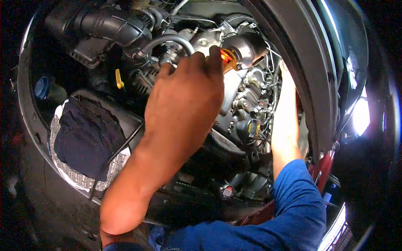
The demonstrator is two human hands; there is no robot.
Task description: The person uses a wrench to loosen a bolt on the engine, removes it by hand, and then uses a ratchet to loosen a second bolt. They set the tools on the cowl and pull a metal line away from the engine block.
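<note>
My left hand [186, 85] reaches over the middle of the engine, back of the hand toward me. Its fingers are curled around a work light [228, 58], whose orange-yellow end shows past the fingertips. Strong light falls on the engine [232, 88] just beyond it. My right hand [286, 75] is stretched deep along the engine's right side, washed out by the glare. Its fingers are hidden among hoses and wiring. Near the right forearm sits a black oil filler cap [249, 129] with yellow markings.
A dark cloth [86, 140] lies over a patterned cloth on the front left edge, crossed by a thin black rod or cord [119, 150]. A yellow dipstick handle [119, 78], blue cap [42, 87] and radiator cap [226, 191] stand around. The raised hood [312, 79] borders the right.
</note>
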